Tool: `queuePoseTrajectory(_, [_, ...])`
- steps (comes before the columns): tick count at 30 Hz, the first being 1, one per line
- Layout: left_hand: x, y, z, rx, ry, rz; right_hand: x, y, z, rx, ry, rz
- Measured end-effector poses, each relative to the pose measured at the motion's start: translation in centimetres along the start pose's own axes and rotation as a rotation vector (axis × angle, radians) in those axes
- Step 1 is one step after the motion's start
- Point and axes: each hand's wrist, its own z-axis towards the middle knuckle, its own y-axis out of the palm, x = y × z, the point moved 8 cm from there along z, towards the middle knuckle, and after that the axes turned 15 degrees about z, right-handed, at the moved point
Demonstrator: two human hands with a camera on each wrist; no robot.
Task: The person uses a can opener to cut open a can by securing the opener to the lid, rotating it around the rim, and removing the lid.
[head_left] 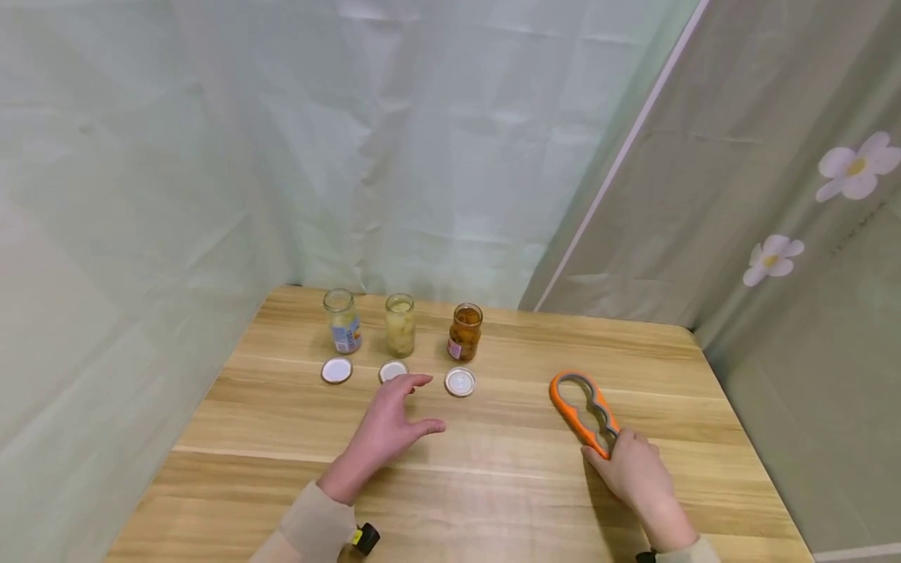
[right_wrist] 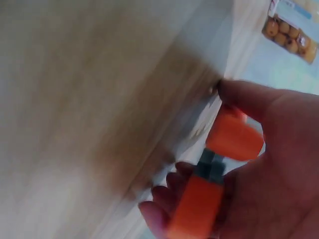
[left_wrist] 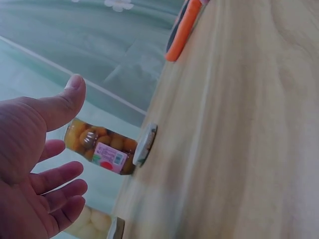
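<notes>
My right hand [head_left: 637, 473] grips the near end of an orange and grey jar opener [head_left: 563, 403] at the right of the table. Its thumb lies along one side and its fingers along the other, as the right wrist view shows. Above the table, left of the middle, my left hand [head_left: 390, 426] is held with thumb and fingers spread apart and nothing between them. Three jar lids lie before the jars: a left lid [head_left: 336, 370], a middle lid [head_left: 392, 369] partly hidden by my left fingers, and a right lid [head_left: 461, 381].
Three lidless glass jars stand along the back of the wooden table [head_left: 507, 485]: a blue-labelled jar [head_left: 345, 332], a jar with pale pieces [head_left: 400, 332] and a jar of brownish-orange fruit [head_left: 465, 336]. Behind them hangs a pale curtain [head_left: 436, 156].
</notes>
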Motion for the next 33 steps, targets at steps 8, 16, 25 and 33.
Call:
queuePoseTrajectory(8, [-1.5, -1.0, -0.5, -0.006, -0.032, 0.055, -0.9, 0.1, -0.4, 0.053, -0.037, -0.024])
queuePoseTrajectory(16, [-3.4, -4.6, -1.2, 0.037, 0.12, 0.048, 0.6, -1.4, 1.6, -0.176, 0.033, 0.025])
queuePoseTrajectory(25, [-7.9, -13.9, -2.0, 0.363, 0.176, 0.324, 1.7, -4.6, 6.6, -0.157, -0.088, 0.182])
queuePoseTrajectory(33, [-5.8, -14.2, -0.2, 0.477, 0.311, 0.524, 1.6, -4.4, 10.2, -0.072, -0.081, 0.084])
